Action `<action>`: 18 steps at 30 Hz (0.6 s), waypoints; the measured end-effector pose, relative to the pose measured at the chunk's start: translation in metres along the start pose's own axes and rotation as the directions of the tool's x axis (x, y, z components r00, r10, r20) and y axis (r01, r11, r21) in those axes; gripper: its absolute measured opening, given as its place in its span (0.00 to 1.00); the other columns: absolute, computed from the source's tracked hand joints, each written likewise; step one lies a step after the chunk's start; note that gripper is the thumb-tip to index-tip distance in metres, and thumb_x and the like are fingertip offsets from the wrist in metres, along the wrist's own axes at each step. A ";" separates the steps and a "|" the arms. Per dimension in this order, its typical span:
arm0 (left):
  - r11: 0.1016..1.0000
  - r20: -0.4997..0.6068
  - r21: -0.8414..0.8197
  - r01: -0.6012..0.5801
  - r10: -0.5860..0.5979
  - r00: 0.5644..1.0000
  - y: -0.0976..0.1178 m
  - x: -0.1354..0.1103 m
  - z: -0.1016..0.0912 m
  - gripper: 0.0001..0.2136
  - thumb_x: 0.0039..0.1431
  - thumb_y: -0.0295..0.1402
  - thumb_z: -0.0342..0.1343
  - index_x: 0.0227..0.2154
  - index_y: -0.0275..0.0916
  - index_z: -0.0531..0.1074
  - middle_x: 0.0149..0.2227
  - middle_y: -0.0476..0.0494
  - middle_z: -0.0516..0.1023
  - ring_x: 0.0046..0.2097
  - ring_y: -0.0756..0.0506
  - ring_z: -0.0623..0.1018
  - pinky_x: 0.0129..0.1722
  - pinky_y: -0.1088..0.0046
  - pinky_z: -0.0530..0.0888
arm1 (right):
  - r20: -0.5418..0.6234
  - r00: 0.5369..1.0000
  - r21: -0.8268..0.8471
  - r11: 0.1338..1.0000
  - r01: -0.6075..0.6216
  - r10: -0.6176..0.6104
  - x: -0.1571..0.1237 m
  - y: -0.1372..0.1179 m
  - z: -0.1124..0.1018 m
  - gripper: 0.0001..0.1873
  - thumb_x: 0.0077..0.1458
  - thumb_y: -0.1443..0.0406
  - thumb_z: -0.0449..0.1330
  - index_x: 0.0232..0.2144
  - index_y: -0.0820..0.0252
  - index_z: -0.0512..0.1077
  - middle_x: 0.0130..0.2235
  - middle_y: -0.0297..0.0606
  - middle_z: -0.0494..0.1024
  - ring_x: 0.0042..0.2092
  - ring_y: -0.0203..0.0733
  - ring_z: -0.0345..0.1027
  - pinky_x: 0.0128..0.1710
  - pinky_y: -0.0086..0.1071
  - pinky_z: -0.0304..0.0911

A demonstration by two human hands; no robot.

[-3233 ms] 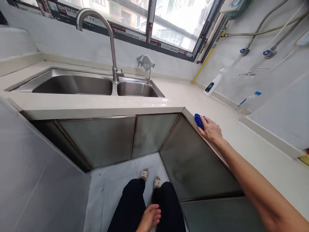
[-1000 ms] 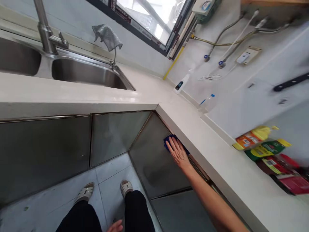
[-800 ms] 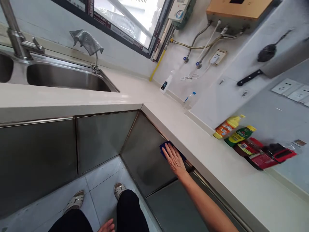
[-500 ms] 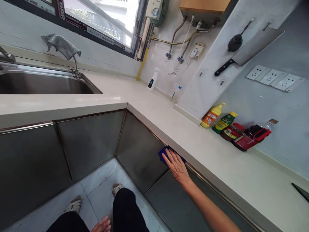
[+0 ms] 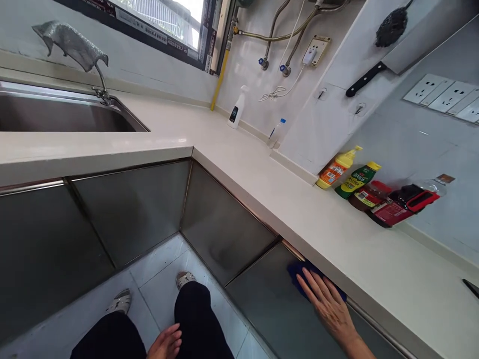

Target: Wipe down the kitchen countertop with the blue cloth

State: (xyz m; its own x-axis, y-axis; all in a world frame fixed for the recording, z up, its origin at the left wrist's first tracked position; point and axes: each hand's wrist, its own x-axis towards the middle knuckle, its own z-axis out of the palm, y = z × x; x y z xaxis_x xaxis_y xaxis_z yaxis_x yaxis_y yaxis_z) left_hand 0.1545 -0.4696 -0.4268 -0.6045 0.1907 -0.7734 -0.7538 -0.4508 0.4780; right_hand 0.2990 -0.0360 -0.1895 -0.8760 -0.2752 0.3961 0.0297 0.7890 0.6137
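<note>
A dark blue cloth (image 5: 299,279) lies under my right hand (image 5: 329,306), which holds it pressed against the upper edge of a grey cabinet door (image 5: 269,294), just below the countertop lip. The fingers of that hand are stretched out over the cloth, and the palm hides part of it. A metal edge strip (image 5: 294,251) runs along the door top to either side of the cloth. Low in the view, my left hand (image 5: 166,341) hangs between my legs, its fingers loosely bent and a little apart, with nothing in them.
On the pale countertop (image 5: 239,159) stand a white spray bottle (image 5: 236,108), a clear bottle (image 5: 276,133) and several sauce bottles (image 5: 359,179). A sink (image 5: 67,112) is at left. A cleaver (image 5: 366,80) hangs on the wall. My feet are on the tiled floor (image 5: 160,269).
My right hand has slid the blue cloth along the door edge, rightward and nearer to me, onto the adjoining door. My left hand has shifted slightly right. The camera view has tilted down.
</note>
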 end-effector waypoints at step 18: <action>0.997 -0.076 0.039 0.072 -0.069 0.995 -0.002 0.009 -0.005 0.17 0.47 0.32 0.69 0.41 0.36 0.77 0.32 0.39 0.82 0.31 0.42 0.82 0.31 0.71 0.78 | -0.057 0.998 0.040 0.999 0.037 -0.034 0.184 -0.058 0.033 0.32 0.63 0.73 0.52 0.68 0.62 0.62 0.71 0.44 0.58 0.70 0.51 0.52 0.64 0.43 0.51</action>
State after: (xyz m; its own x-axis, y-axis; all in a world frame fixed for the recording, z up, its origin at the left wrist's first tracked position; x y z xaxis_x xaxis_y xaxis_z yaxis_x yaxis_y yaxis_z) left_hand 0.1521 -0.4713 -0.4374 -0.5300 0.1545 -0.8338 -0.8048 -0.4015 0.4372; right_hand 0.1200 -0.1149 -0.1746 -0.8479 -0.3328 0.4128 -0.0216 0.7995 0.6002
